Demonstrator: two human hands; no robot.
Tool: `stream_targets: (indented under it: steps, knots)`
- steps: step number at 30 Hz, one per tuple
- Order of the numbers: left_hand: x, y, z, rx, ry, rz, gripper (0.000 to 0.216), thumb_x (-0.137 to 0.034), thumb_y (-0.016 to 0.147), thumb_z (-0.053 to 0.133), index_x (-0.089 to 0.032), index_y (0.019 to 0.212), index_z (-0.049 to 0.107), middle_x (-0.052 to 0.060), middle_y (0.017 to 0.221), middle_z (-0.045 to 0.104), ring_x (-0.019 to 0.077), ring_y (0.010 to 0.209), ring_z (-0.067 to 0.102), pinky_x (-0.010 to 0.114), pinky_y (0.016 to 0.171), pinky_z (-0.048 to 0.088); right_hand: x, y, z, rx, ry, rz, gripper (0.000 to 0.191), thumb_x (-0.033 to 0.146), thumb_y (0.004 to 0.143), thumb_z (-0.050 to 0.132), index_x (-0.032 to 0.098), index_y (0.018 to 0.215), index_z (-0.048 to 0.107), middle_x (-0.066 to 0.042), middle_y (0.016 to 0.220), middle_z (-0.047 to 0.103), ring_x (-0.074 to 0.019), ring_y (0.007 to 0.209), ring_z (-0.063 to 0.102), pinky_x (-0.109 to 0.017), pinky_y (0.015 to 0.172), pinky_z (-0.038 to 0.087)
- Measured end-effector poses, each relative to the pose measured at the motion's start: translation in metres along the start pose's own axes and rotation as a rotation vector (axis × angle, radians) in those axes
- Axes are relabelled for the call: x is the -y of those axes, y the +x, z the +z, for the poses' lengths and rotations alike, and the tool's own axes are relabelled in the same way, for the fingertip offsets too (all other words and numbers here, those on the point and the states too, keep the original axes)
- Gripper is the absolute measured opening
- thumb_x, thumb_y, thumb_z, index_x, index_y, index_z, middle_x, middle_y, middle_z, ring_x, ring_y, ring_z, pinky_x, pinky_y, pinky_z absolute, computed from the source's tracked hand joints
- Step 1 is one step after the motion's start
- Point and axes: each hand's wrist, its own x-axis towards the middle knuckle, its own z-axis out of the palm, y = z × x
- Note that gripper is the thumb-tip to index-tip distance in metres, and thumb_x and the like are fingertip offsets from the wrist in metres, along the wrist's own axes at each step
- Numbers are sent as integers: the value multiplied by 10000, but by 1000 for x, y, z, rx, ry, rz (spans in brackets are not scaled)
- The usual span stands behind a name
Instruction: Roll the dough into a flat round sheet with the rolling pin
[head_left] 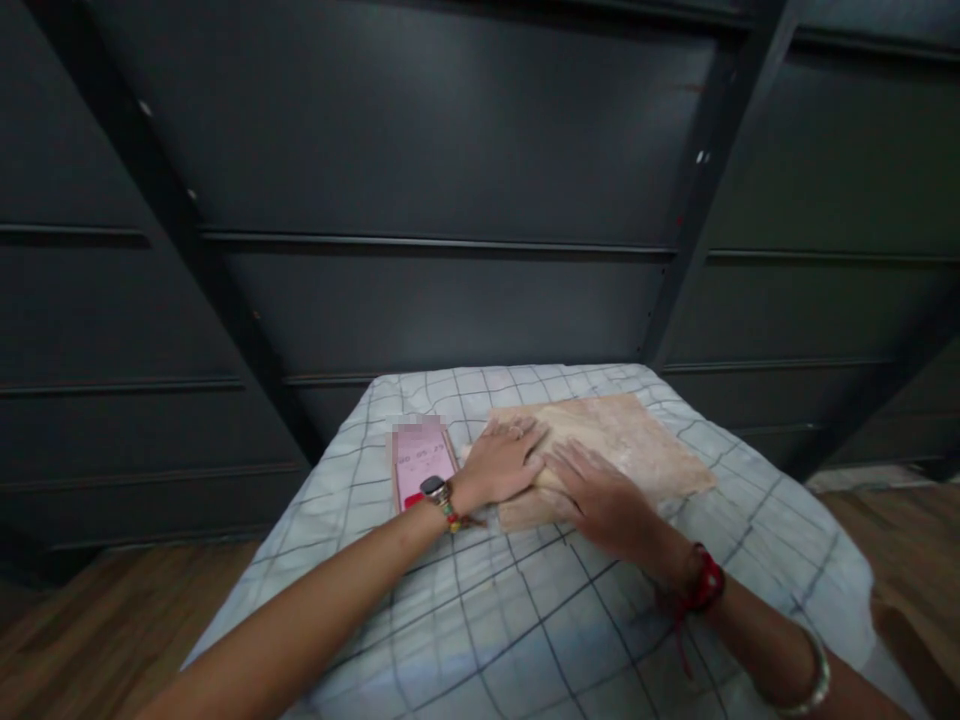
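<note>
A folded beige cloth (630, 440) lies on a surface covered with a white checked sheet (525, 620). My left hand (501, 462) rests flat on the cloth's left part, fingers stretched out, with a watch and a bead bracelet at the wrist. My right hand (600, 495) lies flat on the cloth beside it, fingers extended toward the left hand, a red thread and a metal bangle on that arm. Both hands press on the cloth and grip nothing.
A pink phone (420, 462) with a lit screen lies on the sheet just left of my left hand. Dark metal panels and slanted beams (705, 190) stand right behind the covered surface. Wooden floor (82, 620) shows on both sides.
</note>
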Motion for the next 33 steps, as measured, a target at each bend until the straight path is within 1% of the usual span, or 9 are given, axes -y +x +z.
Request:
stream_targets:
  steps: [3, 7, 9, 11, 15, 22, 25, 29, 33]
  knots:
    - [-3, 14, -4, -24, -2, -110, 443, -366, 963, 363, -235, 1379, 440, 65, 1444, 416, 264, 1323, 359, 472, 1097, 242, -22, 18, 4, 67, 84, 78, 495, 339, 967, 291, 91, 1364, 455, -168, 1398, 467, -275, 1337, 365, -443, 1097, 332]
    - [-6, 38, -10, -3, -23, -140, 403, -372, 937, 517, -179, 1291, 501, 114, 1337, 481, 271, 1179, 493, 505, 982, 391, -52, 42, 10, 43, 123, 339, 567, 363, 958, 269, 69, 1441, 313, -186, 1402, 455, -302, 1312, 400, -497, 1052, 376]
    - [-8, 34, -11, 0, -23, -139, 389, -365, 930, 524, -176, 1269, 524, 108, 1300, 521, 273, 1149, 519, 501, 968, 402, -47, 36, 10, 15, 101, 314, 562, 358, 956, 256, 76, 1439, 320, -187, 1370, 492, -308, 1286, 435, -513, 1030, 398]
    - [-9, 19, -7, -3, -9, -131, 376, -334, 940, 449, -201, 1280, 539, 97, 1313, 543, 283, 1190, 501, 486, 1013, 355, -30, 20, 8, -14, 61, 187, 553, 338, 953, 259, 49, 1413, 363, -207, 1336, 519, -314, 1272, 451, -509, 1019, 414]
    - [-5, -4, 2, -10, 34, -37, 485, -324, 951, 294, -191, 1396, 432, 86, 1447, 414, 253, 1320, 376, 456, 1090, 257, -8, 0, 5, -35, 40, 54, 526, 308, 954, 281, 62, 1406, 392, -182, 1387, 475, -289, 1320, 389, -465, 1068, 378]
    - [3, 38, -9, -6, -13, -166, 475, -433, 932, 498, -186, 1336, 468, 119, 1412, 416, 297, 1272, 403, 543, 1052, 278, -52, 49, 3, 34, 73, 306, 560, 292, 936, 285, 35, 1431, 329, -197, 1417, 432, -299, 1343, 348, -508, 1068, 349]
    - [0, 33, -9, -14, 7, -128, 411, -401, 937, 486, -200, 1294, 515, 102, 1366, 478, 280, 1232, 453, 517, 1037, 313, -40, 37, 2, 32, 55, 239, 531, 292, 946, 284, 80, 1427, 359, -174, 1403, 459, -279, 1324, 385, -491, 1047, 382]
    - [-1, 1, 4, -50, 85, -50, 429, -322, 953, 327, -193, 1309, 528, 98, 1396, 475, 257, 1279, 426, 448, 1055, 312, -2, -1, 3, -27, -44, 68, 494, 306, 940, 363, 156, 1407, 423, -141, 1361, 517, -285, 1292, 429, -464, 1031, 407]
    - [-2, -2, 5, -103, 107, -58, 432, -325, 932, 318, -182, 1259, 562, 94, 1352, 522, 247, 1247, 459, 402, 1041, 337, -2, 3, -2, -9, -35, 105, 490, 319, 943, 362, 148, 1396, 439, -148, 1353, 522, -290, 1290, 429, -453, 1030, 408]
